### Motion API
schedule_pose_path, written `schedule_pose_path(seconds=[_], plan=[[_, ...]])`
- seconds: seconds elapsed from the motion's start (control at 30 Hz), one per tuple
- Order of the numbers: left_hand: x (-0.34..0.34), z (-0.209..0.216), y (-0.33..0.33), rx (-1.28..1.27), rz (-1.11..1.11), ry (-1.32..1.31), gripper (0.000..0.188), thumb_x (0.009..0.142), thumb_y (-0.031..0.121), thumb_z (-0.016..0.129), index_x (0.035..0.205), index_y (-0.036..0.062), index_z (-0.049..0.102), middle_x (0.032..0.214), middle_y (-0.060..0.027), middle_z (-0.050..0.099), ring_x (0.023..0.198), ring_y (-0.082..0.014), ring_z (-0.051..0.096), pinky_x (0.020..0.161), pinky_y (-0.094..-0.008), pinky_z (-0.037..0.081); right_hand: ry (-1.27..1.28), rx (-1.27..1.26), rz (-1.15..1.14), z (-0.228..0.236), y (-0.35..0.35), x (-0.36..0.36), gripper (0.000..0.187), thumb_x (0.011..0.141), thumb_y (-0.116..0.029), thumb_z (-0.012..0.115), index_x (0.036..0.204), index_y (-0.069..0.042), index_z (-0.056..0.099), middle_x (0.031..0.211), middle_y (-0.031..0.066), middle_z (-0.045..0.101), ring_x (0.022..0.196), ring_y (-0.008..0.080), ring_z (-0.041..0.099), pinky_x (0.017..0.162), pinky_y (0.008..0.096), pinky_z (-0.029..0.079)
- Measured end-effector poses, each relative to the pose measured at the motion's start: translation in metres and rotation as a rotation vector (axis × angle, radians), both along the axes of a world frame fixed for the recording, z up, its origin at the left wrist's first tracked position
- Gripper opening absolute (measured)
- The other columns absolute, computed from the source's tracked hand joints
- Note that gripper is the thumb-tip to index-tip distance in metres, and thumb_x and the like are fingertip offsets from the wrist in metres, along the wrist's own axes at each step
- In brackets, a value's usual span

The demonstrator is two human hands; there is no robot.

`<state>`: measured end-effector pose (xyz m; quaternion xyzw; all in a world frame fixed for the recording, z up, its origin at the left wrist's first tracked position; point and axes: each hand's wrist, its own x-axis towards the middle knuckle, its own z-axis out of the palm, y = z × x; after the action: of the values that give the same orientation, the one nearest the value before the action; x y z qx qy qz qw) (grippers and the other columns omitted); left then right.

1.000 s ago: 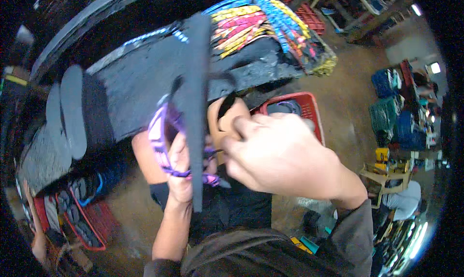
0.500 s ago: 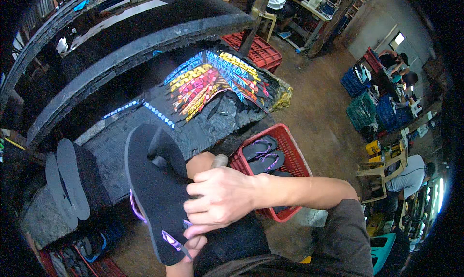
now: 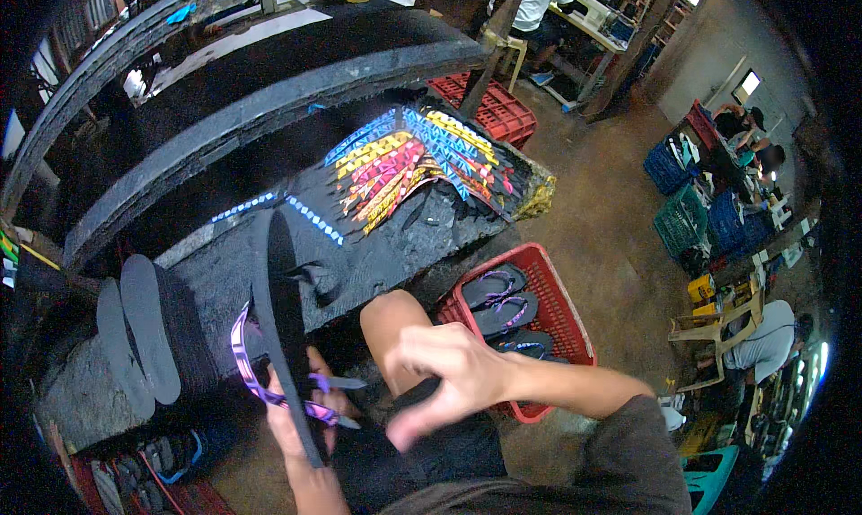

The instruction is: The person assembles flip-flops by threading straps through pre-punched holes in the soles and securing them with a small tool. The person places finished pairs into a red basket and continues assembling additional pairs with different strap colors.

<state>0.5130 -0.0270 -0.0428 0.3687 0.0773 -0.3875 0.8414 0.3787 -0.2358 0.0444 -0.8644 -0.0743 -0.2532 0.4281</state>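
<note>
My left hand (image 3: 285,425) grips a black flip-flop (image 3: 289,335) near its heel end. The sole stands on edge, toe end up. A purple patterned strap (image 3: 242,358) loops out on one side, and its pointed dark ends (image 3: 348,383) stick out on the other, beside my fingers. My right hand (image 3: 449,362), blurred by motion, is apart from the flip-flop, over my bent knee (image 3: 384,325). Its thumb and fingers are spread, with nothing visible between them.
A dark workbench (image 3: 395,250) bears a fan of colourful straps (image 3: 386,174) and a stack of grey soles (image 3: 154,335). A red crate (image 3: 566,335) with finished flip-flops stands to its right. Beyond are a red crate (image 3: 503,111), a plastic chair (image 3: 718,331) and several people at work.
My left hand has turned the flip-flop from its face onto its edge. My right hand has left the strap and moved right; the round-ended handle seen beside it is out of sight.
</note>
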Motion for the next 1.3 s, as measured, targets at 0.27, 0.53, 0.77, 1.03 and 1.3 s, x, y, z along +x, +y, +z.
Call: schedule_pose_path(seconds=[0.27, 0.53, 0.77, 1.03, 1.3], plan=[[-0.014, 0.030, -0.041, 0.179, -0.047, -0.694, 0.029, 0.109, 0.026, 0.059, 0.117, -0.0002, 0.066, 0.103, -0.0029, 0.070, 0.091, -0.0092, 0.064, 0.084, -0.0255, 0.052, 0.180, 0.927, -0.110, -0.067, 0.047, 0.030, 0.033, 0.098, -0.012, 0.075, 0.127, 0.002, 0.066, 0.114, 0.0081, 0.072, 0.105, 0.0143, 0.066, 0.097, 0.0298, 0.052], [-0.027, 0.028, -0.052, 0.228, 0.043, -0.704, 0.026, 0.108, 0.018, 0.055, 0.111, -0.0025, 0.070, 0.104, -0.0022, 0.068, 0.094, -0.0108, 0.059, 0.089, -0.0264, 0.046, 0.172, 0.787, -0.321, -0.075, 0.042, 0.016, 0.027, 0.096, -0.013, 0.069, 0.120, 0.000, 0.068, 0.115, 0.0087, 0.068, 0.109, 0.0245, 0.064, 0.098, 0.0371, 0.050], [-0.030, 0.036, -0.057, 0.124, -0.055, -0.546, 0.026, 0.103, 0.007, 0.049, 0.115, -0.0061, 0.067, 0.101, -0.0018, 0.067, 0.092, -0.0105, 0.056, 0.086, -0.0251, 0.045, -0.129, 0.358, -0.605, -0.082, 0.050, 0.016, 0.029, 0.078, -0.003, 0.079, 0.105, 0.005, 0.073, 0.117, 0.0182, 0.069, 0.107, 0.0333, 0.066, 0.095, 0.0385, 0.052], [-0.030, 0.019, -0.060, 0.232, 0.032, -0.567, 0.023, 0.111, 0.020, 0.057, 0.105, 0.0020, 0.069, 0.093, 0.0061, 0.062, 0.081, -0.0016, 0.050, 0.070, -0.0188, 0.041, -0.069, -0.018, -0.495, -0.087, 0.040, 0.016, 0.035, 0.071, 0.004, 0.067, 0.105, 0.010, 0.068, 0.125, 0.0324, 0.061, 0.124, 0.0526, 0.057, 0.108, 0.0517, 0.046], [-0.023, 0.003, -0.054, 0.128, -0.075, -0.478, 0.029, 0.111, 0.026, 0.053, 0.115, 0.0014, 0.068, 0.085, -0.0046, 0.069, 0.066, -0.0130, 0.066, 0.061, -0.0272, 0.054, 0.205, 0.067, -0.175, -0.087, 0.028, 0.016, 0.053, 0.082, -0.013, 0.071, 0.127, 0.008, 0.054, 0.124, 0.0341, 0.056, 0.121, 0.0542, 0.054, 0.106, 0.0552, 0.047]])
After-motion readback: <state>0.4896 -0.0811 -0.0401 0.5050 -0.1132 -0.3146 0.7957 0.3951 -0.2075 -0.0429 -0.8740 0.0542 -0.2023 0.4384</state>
